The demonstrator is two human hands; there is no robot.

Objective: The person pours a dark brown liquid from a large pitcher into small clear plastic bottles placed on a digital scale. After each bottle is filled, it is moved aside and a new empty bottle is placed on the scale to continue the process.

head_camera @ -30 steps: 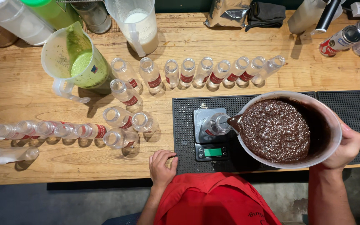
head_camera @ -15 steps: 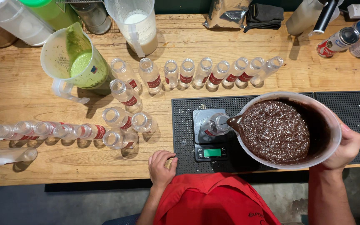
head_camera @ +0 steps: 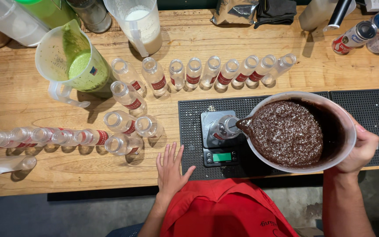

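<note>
Over the scale (head_camera: 219,145), right hand (head_camera: 361,149) tilts brown-mix jug (head_camera: 301,131) at bottle (head_camera: 223,128).

The left hand (head_camera: 170,169) lies flat, palm down, fingers stretched forward and slightly spread, the thumb angled out to the right. Its forearm runs back and down toward the body, bare to the elbow. The right hand (head_camera: 359,148) is curled in a firm grip, fingers wrapped out of sight, the thumb and knuckles showing on the outer side. The right wrist is bent a little inward, and the bare forearm drops straight down toward the lower edge of view.
</note>
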